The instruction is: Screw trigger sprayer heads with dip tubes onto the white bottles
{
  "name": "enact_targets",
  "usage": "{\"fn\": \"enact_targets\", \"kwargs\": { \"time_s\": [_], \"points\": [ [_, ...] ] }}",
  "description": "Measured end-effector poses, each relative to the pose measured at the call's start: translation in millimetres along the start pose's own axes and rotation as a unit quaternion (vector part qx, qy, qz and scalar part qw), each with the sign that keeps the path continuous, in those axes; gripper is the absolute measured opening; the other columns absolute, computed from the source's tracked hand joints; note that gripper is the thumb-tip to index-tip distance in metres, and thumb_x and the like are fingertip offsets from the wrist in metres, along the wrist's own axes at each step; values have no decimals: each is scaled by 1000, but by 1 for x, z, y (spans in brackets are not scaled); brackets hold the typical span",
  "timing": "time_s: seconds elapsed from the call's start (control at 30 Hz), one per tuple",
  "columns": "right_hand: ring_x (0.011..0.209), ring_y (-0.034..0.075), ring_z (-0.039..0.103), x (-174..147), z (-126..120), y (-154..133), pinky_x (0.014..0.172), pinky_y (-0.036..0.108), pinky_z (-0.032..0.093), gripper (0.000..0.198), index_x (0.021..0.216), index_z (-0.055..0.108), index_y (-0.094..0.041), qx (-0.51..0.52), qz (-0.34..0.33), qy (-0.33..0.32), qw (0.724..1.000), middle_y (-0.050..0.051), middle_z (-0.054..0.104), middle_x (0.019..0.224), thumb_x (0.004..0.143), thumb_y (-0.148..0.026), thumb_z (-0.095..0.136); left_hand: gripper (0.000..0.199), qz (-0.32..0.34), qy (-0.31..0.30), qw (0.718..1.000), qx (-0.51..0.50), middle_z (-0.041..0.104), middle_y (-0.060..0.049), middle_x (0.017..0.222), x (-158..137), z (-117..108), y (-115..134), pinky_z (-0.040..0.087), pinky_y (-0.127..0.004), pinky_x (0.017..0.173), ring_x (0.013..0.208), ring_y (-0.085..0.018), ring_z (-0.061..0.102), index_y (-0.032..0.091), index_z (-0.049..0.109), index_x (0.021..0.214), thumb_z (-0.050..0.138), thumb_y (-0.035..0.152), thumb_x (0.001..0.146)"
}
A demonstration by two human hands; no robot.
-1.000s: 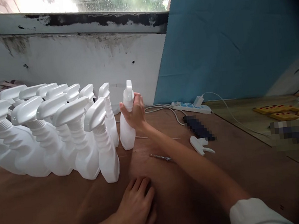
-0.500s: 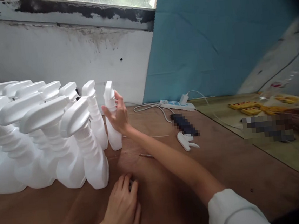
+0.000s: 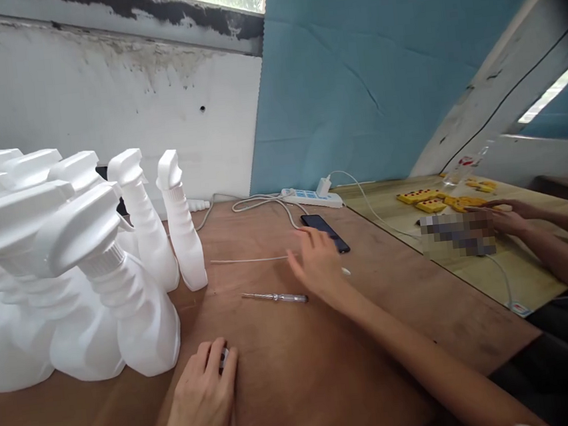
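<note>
Head view — right hand (image 3: 319, 263) fingers spread, empty.

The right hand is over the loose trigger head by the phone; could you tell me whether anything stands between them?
Nothing visible does. The right hand hangs open directly over the trigger head, hiding all but a white tip at its edge. The phone lies just beyond and the screwdriver to the left, both off that path.

White spray bottles (image 3: 182, 229) on a brown table (image 3: 299, 372) (blue board (image 3: 352, 86) behind), yellow blocks (image 3: 420, 196) beyond.
</note>
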State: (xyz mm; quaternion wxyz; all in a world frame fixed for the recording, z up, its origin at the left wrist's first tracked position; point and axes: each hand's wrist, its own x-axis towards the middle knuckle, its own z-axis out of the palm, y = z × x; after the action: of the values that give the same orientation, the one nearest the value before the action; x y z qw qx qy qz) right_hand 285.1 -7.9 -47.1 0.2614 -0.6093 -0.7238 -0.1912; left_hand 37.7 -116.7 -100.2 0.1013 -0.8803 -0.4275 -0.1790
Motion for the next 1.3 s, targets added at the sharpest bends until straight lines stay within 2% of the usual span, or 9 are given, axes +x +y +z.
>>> {"fn": "enact_targets", "kwargs": {
  "time_s": [0.1, 0.23, 0.43, 0.6, 0.7, 0.8, 0.93, 1.1, 1.3],
  "points": [
    [91, 35, 53, -24, -10, 39, 75, 45, 40, 39, 110, 50, -8, -135, 112, -74, 982, 22, 56, 103, 85, -37, 41, 43, -14, 0, 999, -37, 56, -13, 91, 3, 0, -1, 49, -35, 66, 80, -23, 50, 12, 58, 94, 37, -4, 60],
    [81, 34, 59, -37, -10, 62, 65, 40, 42, 44, 104, 50, -9, -116, 180, -210, 954, 20, 61, 88, 84, -47, 40, 36, -18, 18, 996, -81, 51, -11, 87, 7, -1, -1, 48, -33, 60, 75, -21, 48, 12, 55, 91, 35, -4, 66],
    [81, 23, 61, -40, 6, 66, 68, 33, 46, 43, 112, 41, -17, 145, 200, -182, 952, 11, 61, 98, 74, -32, 57, 26, 4, 27, 986, -163, 49, -7, 80, 6, 1, -1, 46, -27, 57, 66, -16, 49, 15, 52, 89, 33, 1, 78],
    [75, 18, 61, -33, 4, 40, 69, 31, 48, 56, 109, 43, -17, 389, 232, -153, 879, 2, 60, 82, 59, -22, 69, 21, 28, 36, 952, -304, 53, -3, 77, 3, -4, 0, 45, -20, 61, 67, -11, 51, 17, 51, 88, 36, 3, 84],
    [76, 15, 61, -36, -5, 5, 66, 28, 48, 48, 106, 49, -20, 460, 167, -174, 855, 0, 60, 82, 62, -18, 68, 18, 37, 83, 932, -350, 52, -1, 73, 5, -11, 0, 44, -18, 57, 62, -9, 50, 16, 52, 86, 43, 1, 82],
    [80, 15, 60, -47, -8, -31, 72, 29, 48, 33, 101, 56, -22, 478, 12, -218, 851, 1, 62, 88, 70, -16, 63, 19, 42, 136, 916, -375, 55, -3, 76, 7, -17, -2, 45, -19, 59, 68, -10, 52, 16, 53, 87, 45, 0, 82],
    [80, 14, 59, -62, 0, -57, 70, 28, 50, 29, 106, 54, -22, 486, -162, -191, 838, 3, 62, 89, 79, -12, 52, 24, 37, 160, 908, -386, 58, -5, 85, 7, -17, -6, 47, -24, 67, 80, -13, 54, 17, 54, 95, 45, -1, 81],
    [79, 14, 56, -70, 4, -63, 68, 27, 50, 33, 108, 51, -20, 496, -212, -159, 827, 4, 62, 89, 78, -6, 47, 27, 12, 172, 921, -348, 59, -5, 88, 6, -16, -10, 46, -28, 71, 84, -15, 51, 18, 55, 95, 44, -2, 80],
    [79, 14, 57, -75, 2, -64, 69, 27, 49, 30, 108, 50, -20, 507, -198, -163, 823, 4, 61, 87, 79, -10, 49, 39, -12, 145, 960, -241, 63, -5, 98, 5, -13, -11, 42, -33, 76, 88, -18, 51, 24, 53, 113, 42, 3, 83]
  ]
}}
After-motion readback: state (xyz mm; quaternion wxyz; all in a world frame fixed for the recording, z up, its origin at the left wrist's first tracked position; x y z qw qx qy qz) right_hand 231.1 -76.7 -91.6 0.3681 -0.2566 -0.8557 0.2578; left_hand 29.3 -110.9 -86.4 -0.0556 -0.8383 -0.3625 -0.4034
